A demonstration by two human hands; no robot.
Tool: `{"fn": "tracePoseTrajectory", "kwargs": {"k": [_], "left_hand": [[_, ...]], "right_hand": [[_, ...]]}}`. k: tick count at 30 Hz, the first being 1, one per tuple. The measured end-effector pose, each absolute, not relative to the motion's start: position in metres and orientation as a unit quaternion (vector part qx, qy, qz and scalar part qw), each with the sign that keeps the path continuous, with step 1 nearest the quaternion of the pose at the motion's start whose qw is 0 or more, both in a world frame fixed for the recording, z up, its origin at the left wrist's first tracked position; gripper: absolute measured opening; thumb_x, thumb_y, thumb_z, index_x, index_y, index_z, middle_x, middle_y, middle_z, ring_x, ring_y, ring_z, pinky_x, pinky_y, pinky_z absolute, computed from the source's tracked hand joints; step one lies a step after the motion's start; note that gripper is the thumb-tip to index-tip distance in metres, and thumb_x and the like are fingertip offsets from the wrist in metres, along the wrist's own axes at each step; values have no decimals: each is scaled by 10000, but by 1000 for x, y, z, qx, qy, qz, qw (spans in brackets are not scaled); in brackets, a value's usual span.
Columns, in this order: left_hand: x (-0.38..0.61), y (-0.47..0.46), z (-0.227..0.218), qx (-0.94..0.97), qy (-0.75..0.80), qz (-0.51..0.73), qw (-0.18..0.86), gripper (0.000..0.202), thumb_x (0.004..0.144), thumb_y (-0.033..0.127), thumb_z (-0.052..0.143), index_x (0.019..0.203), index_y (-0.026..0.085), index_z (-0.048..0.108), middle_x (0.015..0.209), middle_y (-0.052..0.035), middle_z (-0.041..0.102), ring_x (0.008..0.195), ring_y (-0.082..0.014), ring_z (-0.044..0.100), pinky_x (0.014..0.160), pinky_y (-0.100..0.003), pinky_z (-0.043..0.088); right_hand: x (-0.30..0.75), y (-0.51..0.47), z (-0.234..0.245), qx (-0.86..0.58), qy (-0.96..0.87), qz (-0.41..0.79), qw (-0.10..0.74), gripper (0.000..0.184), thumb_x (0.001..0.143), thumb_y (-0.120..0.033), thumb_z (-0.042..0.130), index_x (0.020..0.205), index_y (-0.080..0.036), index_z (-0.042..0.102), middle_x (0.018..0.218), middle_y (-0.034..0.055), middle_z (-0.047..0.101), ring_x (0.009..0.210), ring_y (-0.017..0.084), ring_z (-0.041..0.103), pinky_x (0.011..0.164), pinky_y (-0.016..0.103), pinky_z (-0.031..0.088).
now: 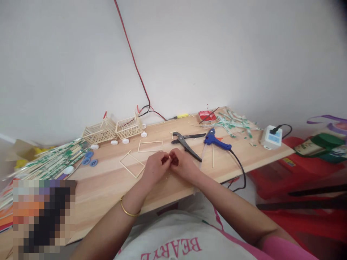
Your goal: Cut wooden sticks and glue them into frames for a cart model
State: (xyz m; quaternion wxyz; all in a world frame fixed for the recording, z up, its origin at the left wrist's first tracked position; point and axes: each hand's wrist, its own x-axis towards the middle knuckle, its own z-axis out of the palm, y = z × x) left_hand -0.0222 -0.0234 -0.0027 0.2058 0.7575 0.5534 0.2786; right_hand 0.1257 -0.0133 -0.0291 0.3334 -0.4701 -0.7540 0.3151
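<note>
My left hand (156, 167) and my right hand (182, 164) meet over the middle of a wooden board (108, 184), fingers curled and pinched together on something small that I cannot make out. A gold bangle circles my left wrist. Just left of my hands lie two square frames made of thin sticks (132, 164) (150, 146). Black pliers (185, 142) and a blue glue gun (217, 141) lie just beyond my right hand.
Small stick-built carts (112, 130) with white wheels stand at the board's back left. Packs of sticks (51, 160) and blue caps (89, 159) lie at the left. A red dish (206, 116), green scraps (234, 124) and a white power adapter (271, 137) sit at the right.
</note>
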Motion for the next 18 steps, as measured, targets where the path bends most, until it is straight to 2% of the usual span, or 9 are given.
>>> {"fn": "tracePoseTrajectory", "kwargs": {"k": [7, 12, 16, 18], "left_hand": [[-27, -21, -7, 770, 538, 268, 215, 144, 781, 185, 539, 814, 202, 678, 824, -16, 694, 775, -153, 606, 727, -266, 427], [-29, -25, -10, 766, 541, 275, 212, 148, 781, 182, 533, 809, 194, 678, 805, -22, 684, 759, -153, 592, 699, -263, 419], [-29, -26, -12, 773, 530, 269, 220, 161, 781, 164, 525, 833, 192, 674, 829, -34, 681, 784, -163, 592, 713, -272, 415], [-29, -26, -13, 778, 525, 262, 224, 174, 777, 149, 516, 850, 190, 668, 825, -36, 675, 781, -167, 589, 704, -273, 411]], "right_hand": [[125, -18, -32, -470, -754, 312, 338, 347, 693, -51, 501, 1005, -199, 469, 839, 15, 643, 764, 153, 593, 683, 250, 413], [136, -19, -24, -456, -776, 286, 329, 193, 753, -86, 493, 913, -190, 527, 870, 31, 619, 766, 144, 573, 703, 261, 418], [140, -18, -10, -430, -804, 250, 326, 78, 824, -200, 528, 891, -185, 566, 818, 34, 597, 767, 152, 541, 702, 273, 409], [138, -17, -5, -410, -819, 244, 318, 51, 827, -189, 538, 861, -186, 576, 815, 32, 591, 770, 149, 535, 699, 269, 403]]}}
